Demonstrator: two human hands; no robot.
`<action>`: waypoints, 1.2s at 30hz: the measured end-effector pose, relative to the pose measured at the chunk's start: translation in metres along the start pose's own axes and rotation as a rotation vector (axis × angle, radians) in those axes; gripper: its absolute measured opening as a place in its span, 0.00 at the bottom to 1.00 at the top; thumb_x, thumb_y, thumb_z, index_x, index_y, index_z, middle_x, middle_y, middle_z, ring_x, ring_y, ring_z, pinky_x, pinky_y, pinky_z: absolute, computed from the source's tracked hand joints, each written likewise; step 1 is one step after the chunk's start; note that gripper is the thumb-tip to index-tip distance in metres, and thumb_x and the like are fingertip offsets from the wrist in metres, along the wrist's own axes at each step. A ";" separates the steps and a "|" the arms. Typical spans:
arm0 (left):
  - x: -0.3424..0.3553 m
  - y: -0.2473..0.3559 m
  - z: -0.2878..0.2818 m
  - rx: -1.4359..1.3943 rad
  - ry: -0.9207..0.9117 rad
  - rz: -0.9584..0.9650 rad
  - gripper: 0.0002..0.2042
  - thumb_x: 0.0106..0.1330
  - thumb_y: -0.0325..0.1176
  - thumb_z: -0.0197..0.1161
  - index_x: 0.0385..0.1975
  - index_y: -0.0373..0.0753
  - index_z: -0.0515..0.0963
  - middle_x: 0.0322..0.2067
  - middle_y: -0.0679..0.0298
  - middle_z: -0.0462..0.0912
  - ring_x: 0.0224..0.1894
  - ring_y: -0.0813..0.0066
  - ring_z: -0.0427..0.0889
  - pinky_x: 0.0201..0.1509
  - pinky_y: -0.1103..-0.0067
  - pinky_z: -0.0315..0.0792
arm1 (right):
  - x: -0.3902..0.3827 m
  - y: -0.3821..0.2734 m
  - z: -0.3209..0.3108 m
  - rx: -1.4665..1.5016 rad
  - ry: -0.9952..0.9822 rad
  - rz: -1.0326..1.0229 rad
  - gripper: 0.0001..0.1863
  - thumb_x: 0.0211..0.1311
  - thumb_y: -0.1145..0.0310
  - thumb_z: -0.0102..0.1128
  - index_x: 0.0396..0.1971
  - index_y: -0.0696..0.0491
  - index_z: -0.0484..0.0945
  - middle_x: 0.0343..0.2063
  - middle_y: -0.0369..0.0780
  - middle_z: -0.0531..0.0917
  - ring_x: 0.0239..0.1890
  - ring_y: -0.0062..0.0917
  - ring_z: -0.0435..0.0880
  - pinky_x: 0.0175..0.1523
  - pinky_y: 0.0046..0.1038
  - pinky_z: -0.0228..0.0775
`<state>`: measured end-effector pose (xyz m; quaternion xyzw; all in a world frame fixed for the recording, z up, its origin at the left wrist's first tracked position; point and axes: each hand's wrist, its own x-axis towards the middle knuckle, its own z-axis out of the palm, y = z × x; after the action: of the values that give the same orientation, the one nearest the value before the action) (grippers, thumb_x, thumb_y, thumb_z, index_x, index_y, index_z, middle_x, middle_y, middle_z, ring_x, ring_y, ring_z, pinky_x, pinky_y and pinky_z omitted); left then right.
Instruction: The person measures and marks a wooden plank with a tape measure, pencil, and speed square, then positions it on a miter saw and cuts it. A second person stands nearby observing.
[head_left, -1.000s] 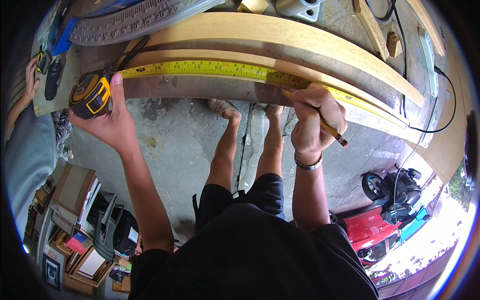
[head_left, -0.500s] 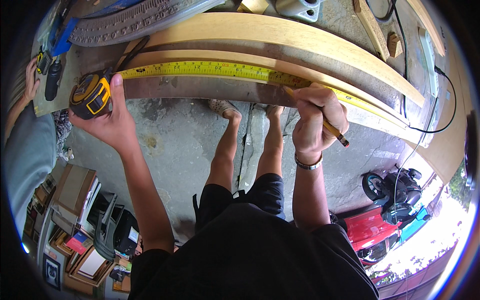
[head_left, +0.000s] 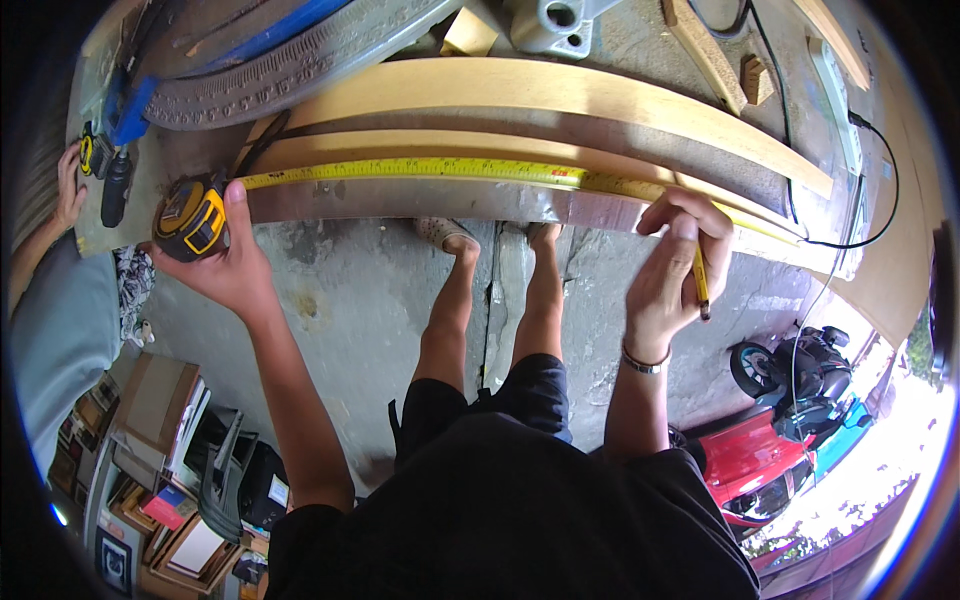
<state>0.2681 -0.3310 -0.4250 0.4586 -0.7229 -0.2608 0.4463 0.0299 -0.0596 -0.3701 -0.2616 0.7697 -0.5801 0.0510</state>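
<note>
My left hand (head_left: 238,265) is closed around a yellow and black tape measure (head_left: 194,222) at the bench's left front edge, thumb along its side. From it the yellow blade (head_left: 420,169) runs out to the right, lying along a narrow wooden strip (head_left: 350,141). My right hand (head_left: 668,275) is over the blade's right part, fingertips at the strip. It grips a yellow pencil (head_left: 701,282), whose rear end points back toward me; the pencil's tip is hidden by my fingers. Behind lies a second, wider wooden strip (head_left: 560,85).
A saw base with a curved angle scale (head_left: 300,85) stands at the back left. Wood offcuts (head_left: 705,55), a grey metal part (head_left: 560,30) and black cables (head_left: 780,100) lie behind. Another person's hand (head_left: 68,185) rests by a black-handled tool (head_left: 116,190). A red motorcycle (head_left: 750,455) stands right.
My right hand has moved right along the blade, and the pencil has swung to point more straight back toward me. My left hand keeps its hold on the tape measure. The view has shifted slightly.
</note>
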 end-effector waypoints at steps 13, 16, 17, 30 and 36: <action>-0.006 0.017 -0.007 -0.045 0.096 0.025 0.28 0.54 0.28 0.75 0.51 0.24 0.67 0.46 0.50 0.78 0.45 0.68 0.81 0.51 0.75 0.78 | 0.118 -0.023 -0.148 -0.785 -0.274 -0.080 0.14 0.63 0.77 0.60 0.48 0.52 0.81 0.42 0.43 0.86 0.42 0.33 0.85 0.47 0.30 0.74; -0.005 0.017 -0.022 0.021 0.088 0.058 0.32 0.55 0.35 0.76 0.52 0.23 0.66 0.47 0.49 0.78 0.46 0.66 0.82 0.50 0.74 0.78 | 0.150 -0.009 -0.139 -0.708 -0.625 -0.111 0.19 0.57 0.72 0.65 0.51 0.52 0.80 0.44 0.46 0.83 0.45 0.43 0.81 0.49 0.36 0.73; -0.006 0.016 -0.033 0.071 0.081 0.071 0.32 0.55 0.37 0.76 0.52 0.23 0.66 0.47 0.49 0.78 0.45 0.66 0.82 0.50 0.73 0.78 | 0.160 0.006 -0.135 -0.757 -0.715 -0.238 0.21 0.54 0.70 0.66 0.51 0.52 0.78 0.39 0.48 0.83 0.42 0.42 0.81 0.50 0.37 0.73; -0.013 0.002 -0.144 0.094 0.049 0.079 0.31 0.58 0.38 0.73 0.55 0.26 0.67 0.49 0.51 0.76 0.48 0.59 0.80 0.51 0.67 0.82 | 0.154 0.020 -0.142 -0.672 -0.864 -0.301 0.22 0.56 0.63 0.68 0.49 0.53 0.76 0.34 0.45 0.79 0.39 0.40 0.81 0.48 0.38 0.75; -0.004 -0.011 -0.191 0.198 0.121 -0.075 0.26 0.57 0.22 0.70 0.55 0.25 0.68 0.49 0.48 0.77 0.47 0.61 0.81 0.50 0.70 0.82 | 0.122 0.020 -0.167 -0.609 -0.825 -0.255 0.21 0.59 0.62 0.65 0.49 0.56 0.74 0.41 0.50 0.78 0.48 0.45 0.79 0.52 0.40 0.72</action>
<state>0.4428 -0.3259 -0.3464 0.5421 -0.6992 -0.1767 0.4313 -0.1455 0.0324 -0.3069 -0.5626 0.7815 -0.1804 0.2004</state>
